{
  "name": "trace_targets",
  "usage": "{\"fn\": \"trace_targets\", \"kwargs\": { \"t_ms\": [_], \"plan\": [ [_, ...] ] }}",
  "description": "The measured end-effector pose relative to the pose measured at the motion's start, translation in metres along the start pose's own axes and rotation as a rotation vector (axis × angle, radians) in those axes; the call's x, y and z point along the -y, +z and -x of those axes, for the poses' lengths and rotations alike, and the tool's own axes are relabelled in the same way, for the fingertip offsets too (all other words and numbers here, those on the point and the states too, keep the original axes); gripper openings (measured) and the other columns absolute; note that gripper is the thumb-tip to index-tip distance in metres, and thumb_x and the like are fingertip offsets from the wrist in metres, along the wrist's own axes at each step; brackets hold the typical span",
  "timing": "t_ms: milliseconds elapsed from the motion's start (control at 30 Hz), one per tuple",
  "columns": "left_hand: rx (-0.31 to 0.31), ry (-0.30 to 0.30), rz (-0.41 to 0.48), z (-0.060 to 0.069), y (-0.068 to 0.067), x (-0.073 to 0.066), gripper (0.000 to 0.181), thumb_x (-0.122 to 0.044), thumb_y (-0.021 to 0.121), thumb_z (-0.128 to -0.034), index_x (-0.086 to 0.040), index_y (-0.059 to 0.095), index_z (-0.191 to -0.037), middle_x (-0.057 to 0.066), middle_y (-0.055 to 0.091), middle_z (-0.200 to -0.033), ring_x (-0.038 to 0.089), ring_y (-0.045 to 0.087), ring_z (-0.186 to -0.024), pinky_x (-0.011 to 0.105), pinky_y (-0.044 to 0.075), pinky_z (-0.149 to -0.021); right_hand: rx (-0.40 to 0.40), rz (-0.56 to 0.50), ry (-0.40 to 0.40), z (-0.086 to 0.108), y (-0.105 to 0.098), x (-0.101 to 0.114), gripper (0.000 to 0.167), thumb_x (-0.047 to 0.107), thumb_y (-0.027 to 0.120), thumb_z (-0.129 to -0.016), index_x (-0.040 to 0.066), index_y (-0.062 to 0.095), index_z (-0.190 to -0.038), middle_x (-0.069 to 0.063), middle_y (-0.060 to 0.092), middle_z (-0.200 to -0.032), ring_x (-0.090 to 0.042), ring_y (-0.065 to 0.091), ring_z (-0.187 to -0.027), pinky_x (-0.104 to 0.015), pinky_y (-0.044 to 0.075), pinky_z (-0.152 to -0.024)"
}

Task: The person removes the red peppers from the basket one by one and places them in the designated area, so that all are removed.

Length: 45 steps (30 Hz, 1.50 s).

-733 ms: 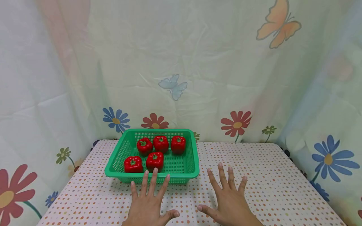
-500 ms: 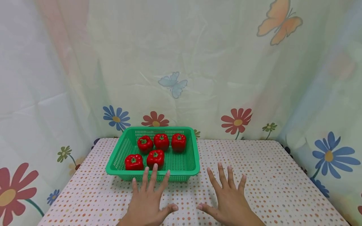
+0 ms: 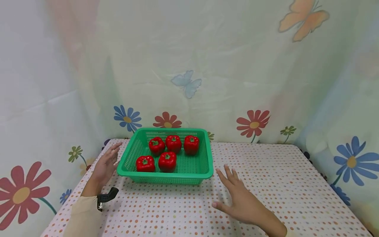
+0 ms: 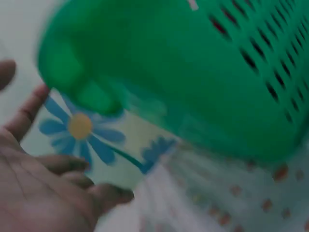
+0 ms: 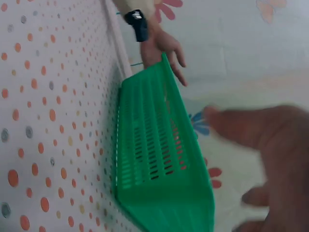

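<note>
A green plastic basket [image 3: 165, 177] holds several red bell peppers, among them one at its front left [image 3: 145, 164] and one at its back right [image 3: 191, 144]. At the basket's left side is my left hand [image 3: 103, 168], fingers extended and palm turned toward it; in the left wrist view the hand [image 4: 43, 188] is close to the basket's rim [image 4: 96, 96], and whether a finger touches it I cannot tell. My right hand [image 3: 240, 199], fingers spread, hovers just off the basket's front right corner, apart from it. The right wrist view shows the hand [image 5: 280, 154] beside the basket [image 5: 149, 135], holding nothing.
A dotted cloth covers the table [image 3: 260, 164], which extends to the right of the basket. Behind and at both sides hangs a pale curtain [image 3: 207, 65] printed with flowers and butterflies. A dark strap [image 3: 107, 195] is on the left wrist.
My left hand has moved from in front of the basket to its left side and turned palm inward. My right hand has tilted toward the basket's right side. The head view has shifted slightly.
</note>
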<state>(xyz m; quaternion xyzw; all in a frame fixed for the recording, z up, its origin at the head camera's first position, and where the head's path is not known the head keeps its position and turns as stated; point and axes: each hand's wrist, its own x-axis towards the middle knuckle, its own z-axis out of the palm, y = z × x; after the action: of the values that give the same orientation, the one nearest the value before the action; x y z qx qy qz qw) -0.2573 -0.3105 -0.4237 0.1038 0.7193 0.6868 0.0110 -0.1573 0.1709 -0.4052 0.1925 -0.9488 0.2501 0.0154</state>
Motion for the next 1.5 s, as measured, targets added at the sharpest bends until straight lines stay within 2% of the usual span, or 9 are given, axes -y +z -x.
{"fn": "trace_targets", "kwargs": {
  "t_ms": [100,200,367,567,800,900,1100,1267,1500],
  "plan": [
    [0.104,0.027,0.133,-0.01,-0.005,0.021,0.052,-0.03,0.018,-0.1079,-0.021,0.011,-0.159,0.013,-0.008,-0.166,0.041,-0.008,-0.151,0.06,0.016,-0.118,-0.002,-0.175,-0.071,-0.018,-0.005,-0.01,0.088,0.054,0.063,-0.089,0.025,0.017,-0.158,-0.013,0.018,-0.164,-0.043,0.026,-0.147,-0.061,0.038,-0.105],
    [0.155,0.058,0.142,-0.018,0.0,0.034,0.053,-0.032,0.016,-0.1066,-0.024,0.01,-0.159,0.013,0.002,-0.166,0.046,0.01,-0.149,0.046,0.038,-0.109,-0.043,-0.328,-0.155,-0.041,-0.016,-0.019,0.079,0.036,0.063,-0.095,0.018,0.018,-0.158,-0.016,0.02,-0.163,-0.043,0.032,-0.143,-0.05,0.049,-0.097],
    [0.166,0.06,0.102,-0.021,0.015,0.047,0.055,-0.026,0.02,-0.1039,-0.023,0.009,-0.158,0.014,0.0,-0.165,0.044,0.012,-0.147,0.047,0.034,-0.108,-0.029,-0.687,-0.254,-0.086,-0.049,-0.027,0.069,0.012,0.056,-0.098,0.008,0.02,-0.157,-0.018,0.019,-0.163,-0.039,0.033,-0.144,-0.035,0.052,-0.094],
    [0.042,0.048,0.092,-0.019,0.022,0.053,0.056,-0.014,0.028,-0.0975,-0.016,0.016,-0.152,0.011,0.001,-0.163,0.042,0.007,-0.149,0.061,0.02,-0.113,-0.052,-0.828,-0.126,-0.149,-0.046,-0.024,0.054,0.024,0.058,-0.098,0.009,0.041,-0.148,-0.018,0.048,-0.148,-0.006,0.054,-0.125,-0.039,0.043,-0.107],
    [0.029,0.037,0.102,-0.025,0.021,0.053,0.058,-0.015,0.031,-0.0947,-0.015,0.017,-0.151,0.012,0.004,-0.163,0.042,0.01,-0.148,0.06,0.021,-0.113,-0.096,-1.086,0.074,-0.208,-0.013,-0.017,0.056,0.025,0.057,-0.099,0.001,0.04,-0.146,-0.019,0.044,-0.147,-0.034,0.043,-0.132,-0.052,0.033,-0.113],
    [0.023,0.039,0.096,-0.027,0.021,0.052,0.059,-0.014,0.031,-0.0942,-0.015,0.017,-0.151,0.013,0.005,-0.163,0.043,0.011,-0.148,0.059,0.023,-0.113,-0.171,-0.986,0.097,-0.227,-0.001,-0.016,0.056,0.026,0.063,-0.095,0.0,0.046,-0.142,-0.019,0.048,-0.144,-0.035,0.044,-0.132,-0.052,0.036,-0.111],
    [0.012,0.05,0.126,-0.029,0.02,0.051,0.058,-0.014,0.031,-0.0939,-0.015,0.018,-0.151,0.014,0.006,-0.162,0.043,0.013,-0.148,0.061,0.022,-0.113,-0.296,-0.528,0.081,-0.247,0.018,-0.022,0.043,0.028,0.073,-0.087,0.009,0.065,-0.125,-0.013,0.054,-0.14,-0.034,0.035,-0.137,-0.056,0.033,-0.11],
    [-0.001,0.05,0.159,-0.031,0.019,0.053,0.058,-0.012,0.031,-0.0924,-0.016,0.02,-0.149,0.013,0.009,-0.161,0.041,0.016,-0.146,0.052,0.029,-0.11,-0.261,-0.375,-0.036,-0.249,0.022,-0.024,0.042,0.024,0.076,-0.085,0.011,0.068,-0.123,-0.014,0.06,-0.135,-0.035,0.044,-0.133,-0.057,0.025,-0.114],
    [0.004,0.057,0.165,-0.03,0.019,0.055,0.058,-0.011,0.03,-0.0922,-0.015,0.021,-0.149,0.013,0.007,-0.162,0.041,0.014,-0.147,0.053,0.028,-0.111,-0.133,-0.127,0.095,-0.244,0.023,-0.031,0.056,0.04,0.076,-0.082,0.02,0.062,-0.133,-0.027,0.027,-0.157,-0.053,-0.003,-0.147,-0.074,0.008,-0.109]
  ]
}}
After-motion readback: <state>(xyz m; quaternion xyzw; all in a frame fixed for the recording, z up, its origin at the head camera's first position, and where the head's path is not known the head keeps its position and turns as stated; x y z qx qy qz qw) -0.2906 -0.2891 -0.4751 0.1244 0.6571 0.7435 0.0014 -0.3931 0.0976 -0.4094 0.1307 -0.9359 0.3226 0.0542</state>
